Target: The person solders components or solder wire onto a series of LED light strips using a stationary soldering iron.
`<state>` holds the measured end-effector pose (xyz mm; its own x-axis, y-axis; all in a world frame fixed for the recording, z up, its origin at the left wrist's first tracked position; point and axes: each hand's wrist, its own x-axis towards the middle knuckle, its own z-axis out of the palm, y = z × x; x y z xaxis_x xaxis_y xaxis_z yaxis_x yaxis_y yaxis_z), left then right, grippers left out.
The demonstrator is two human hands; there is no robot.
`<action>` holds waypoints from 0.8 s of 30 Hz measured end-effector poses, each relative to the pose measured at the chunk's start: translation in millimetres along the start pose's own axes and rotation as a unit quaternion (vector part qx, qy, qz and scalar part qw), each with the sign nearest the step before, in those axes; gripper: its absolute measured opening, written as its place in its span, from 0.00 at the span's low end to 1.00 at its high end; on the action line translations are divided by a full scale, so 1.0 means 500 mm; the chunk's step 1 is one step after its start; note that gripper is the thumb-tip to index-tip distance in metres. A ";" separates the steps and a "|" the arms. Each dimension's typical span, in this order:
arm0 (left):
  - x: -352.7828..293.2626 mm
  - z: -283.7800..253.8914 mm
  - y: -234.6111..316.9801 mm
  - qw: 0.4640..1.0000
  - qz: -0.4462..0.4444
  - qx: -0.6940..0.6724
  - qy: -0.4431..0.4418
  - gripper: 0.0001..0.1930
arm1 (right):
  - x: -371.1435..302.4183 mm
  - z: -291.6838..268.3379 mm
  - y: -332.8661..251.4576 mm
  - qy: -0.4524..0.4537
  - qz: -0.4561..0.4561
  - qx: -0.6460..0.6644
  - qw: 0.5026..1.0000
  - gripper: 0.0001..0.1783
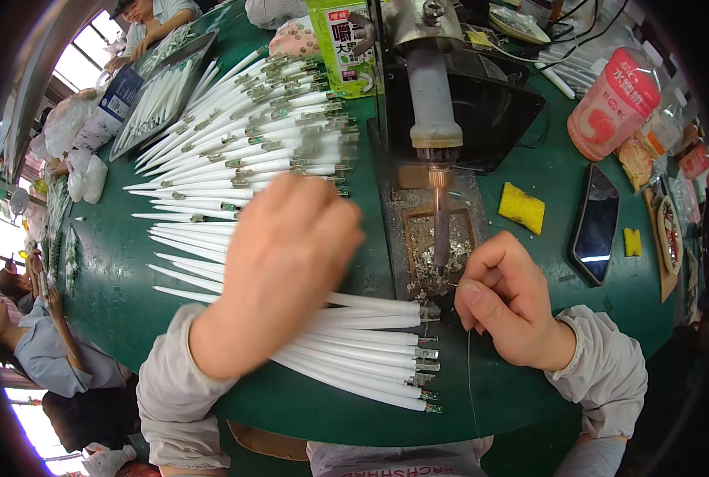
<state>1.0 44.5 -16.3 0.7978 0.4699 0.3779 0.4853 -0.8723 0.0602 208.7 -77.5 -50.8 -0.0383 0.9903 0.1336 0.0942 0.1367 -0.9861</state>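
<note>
My right hand (509, 302) pinches a thin solder wire (470, 381), which hangs down in front of the table edge. The hand is beside the tip of an upright soldering iron (442, 215), mounted pointing down over a tray of solder scraps (422, 266). My left hand (287, 266) is smeared by motion, its fingers turned down and mostly hidden, so what it holds cannot be made out. Beneath and beyond it lies a fan of white tapered pen bodies (235, 163) with small circuit boards at their ends. A nearer group of pen bodies (362, 358) lies by my left forearm.
Right of the iron are a yellow sponge (521, 208), a phone (595, 225) and a pink bottle (615, 103). A green pouch (342, 48) stands at the back. A tray (124, 143) of more pen bodies is at far left, with people seated beyond the table (116, 262).
</note>
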 end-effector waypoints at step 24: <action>-0.035 -0.031 0.070 0.956 0.031 -0.284 -0.058 0.12 | -0.008 0.008 -0.022 -0.041 -0.017 -0.041 0.998 0.10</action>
<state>-1.4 3.5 -6.6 0.8691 0.3976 0.2943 0.1885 -0.8161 0.5463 204.0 -83.2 -40.7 -0.1239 0.9800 0.1558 0.1715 0.1758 -0.9694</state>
